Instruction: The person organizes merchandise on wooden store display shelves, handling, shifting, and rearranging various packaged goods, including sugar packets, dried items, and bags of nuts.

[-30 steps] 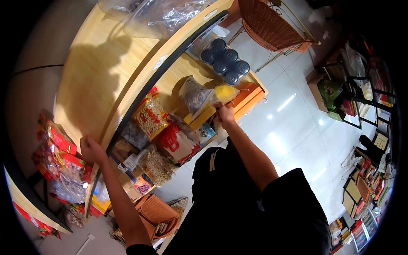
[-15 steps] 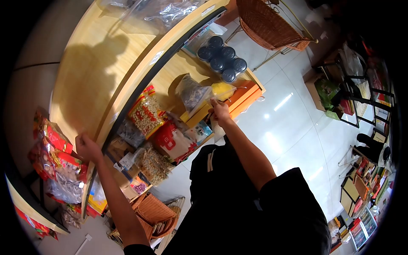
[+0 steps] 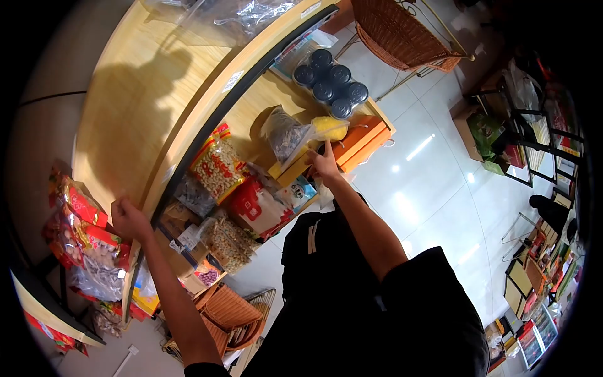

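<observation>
My left hand (image 3: pixel 130 220) is curled at the wooden shelf's end, next to red snack bags (image 3: pixel 85 217). Its fingertips are turned away, so anything in them is hidden. My right hand (image 3: pixel 323 164) is just below a clear plastic bag with grey contents (image 3: pixel 284 135) and a yellow bundle (image 3: pixel 330 128). Its index finger points up toward the yellow bundle, the thumb stands apart, and nothing shows in the hand. Orange boxes (image 3: pixel 359 146) lie just right of it, and a yellow box (image 3: pixel 290 171) lies to its left.
A curved wooden shelf (image 3: pixel 135 81) spans the left. Below its edge sit black-lidded jars (image 3: pixel 331 83), a nut bag (image 3: pixel 217 160) and a red-and-white bag (image 3: pixel 254 204). Wicker baskets (image 3: pixel 402 38) stand on the tiled floor (image 3: pixel 433 188). A black rack (image 3: pixel 534 135) is at the right.
My right hand has loosened from a pinch at the plastic bag's edge and drawn slightly down, its index finger now extended. My left hand has stayed in place.
</observation>
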Available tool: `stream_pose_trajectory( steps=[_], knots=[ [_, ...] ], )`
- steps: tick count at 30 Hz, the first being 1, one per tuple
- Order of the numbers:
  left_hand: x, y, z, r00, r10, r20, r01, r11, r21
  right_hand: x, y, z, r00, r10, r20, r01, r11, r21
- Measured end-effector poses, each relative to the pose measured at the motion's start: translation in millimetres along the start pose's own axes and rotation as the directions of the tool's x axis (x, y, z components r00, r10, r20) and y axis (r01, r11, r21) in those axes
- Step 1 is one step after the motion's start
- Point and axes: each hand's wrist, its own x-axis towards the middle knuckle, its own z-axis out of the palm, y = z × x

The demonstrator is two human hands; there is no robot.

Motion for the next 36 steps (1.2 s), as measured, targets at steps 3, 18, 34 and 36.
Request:
stream_pose_trajectory(
  steps=[3,18,34,36],
  knots=[
    [2,-6,0,1.000,0.021,-0.017,-0.021,1.000,-0.009,6,4,-5,0.999,-0.026,-0.034,0.027,0.999,0.029],
    [-1,-5,0,0.996,0.076,-0.045,-0.076,0.997,-0.007,22,-19,-2,0.997,-0.063,-0.038,0.064,0.997,0.039],
    [-4,-2,1,0.997,0.070,-0.037,-0.072,0.995,-0.066,7,-3,-4,0.929,-0.309,-0.203,0.321,0.947,0.025],
    [-5,0,1,0.994,0.098,-0.058,-0.102,0.992,-0.078,7,-6,-2,0.916,-0.332,-0.225,0.348,0.937,0.033]
  ],
)
